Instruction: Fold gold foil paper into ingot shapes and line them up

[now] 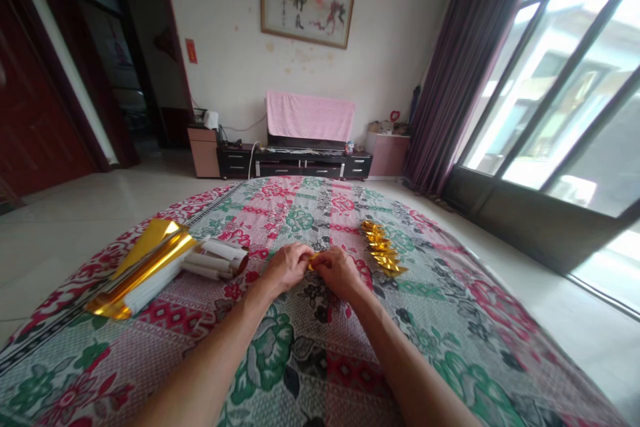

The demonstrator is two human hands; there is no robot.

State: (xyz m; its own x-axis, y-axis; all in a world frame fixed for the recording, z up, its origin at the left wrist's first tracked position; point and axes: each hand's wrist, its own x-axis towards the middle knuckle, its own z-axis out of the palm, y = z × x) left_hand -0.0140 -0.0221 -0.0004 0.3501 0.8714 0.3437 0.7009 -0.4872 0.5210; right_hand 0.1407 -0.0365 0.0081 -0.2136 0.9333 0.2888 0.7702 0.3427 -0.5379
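Between my two hands, over the middle of the table, is a small piece of gold foil paper (313,262), mostly hidden by the fingers. My left hand (289,267) pinches it from the left, and my right hand (341,271) grips its other side. Both sets of fingertips almost meet. To the right of my hands lies a row of folded gold paper pieces (383,250), pointed and shiny. Off to the left sit gold foil sheets (155,263), partly curled, beside several white paper rolls (213,259).
A patterned red, green and grey cloth (265,353) covers the round table. Beyond it stands a low black cabinet (320,167) with a pink towel (310,115) draped over what stands on it. A dark curtain (465,60) and large window are at right.
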